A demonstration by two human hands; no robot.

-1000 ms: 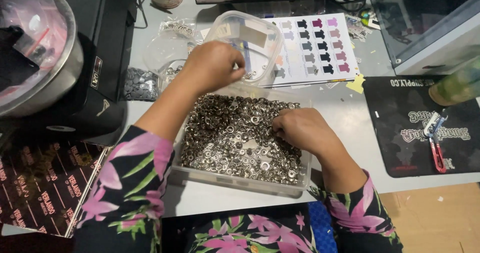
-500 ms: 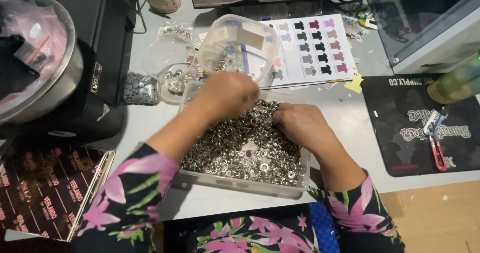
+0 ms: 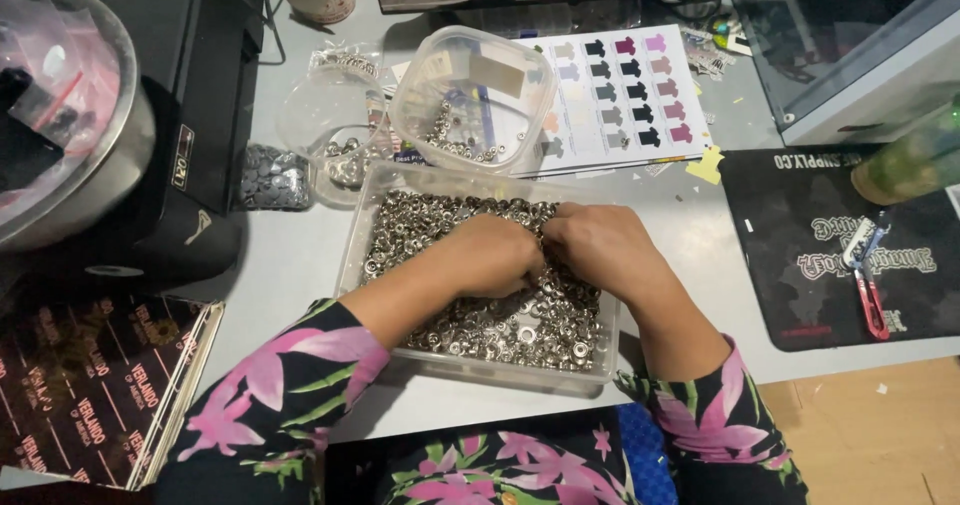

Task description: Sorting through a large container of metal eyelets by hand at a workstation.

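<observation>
While both hands meet over the snap fasteners [image 3: 470, 325], the heap lies directly beneath them.
Left hand [image 3: 492, 257] and right hand [image 3: 597, 250] curl loosely, fingertips touching at 12 o'clock of the clear tray [image 3: 352, 255]; what they pinch cannot be told.

White colour chart [image 3: 615, 95] behind tub

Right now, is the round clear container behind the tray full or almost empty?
Almost empty: the round clear container holds only a thin scatter of metal pieces along its lower edge.

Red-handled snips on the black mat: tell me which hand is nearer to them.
Right. The right hand rests in the clear plastic tray of silver metal snaps, on the side toward the red-handled snips; the left hand lies beyond it, farther away.
</observation>
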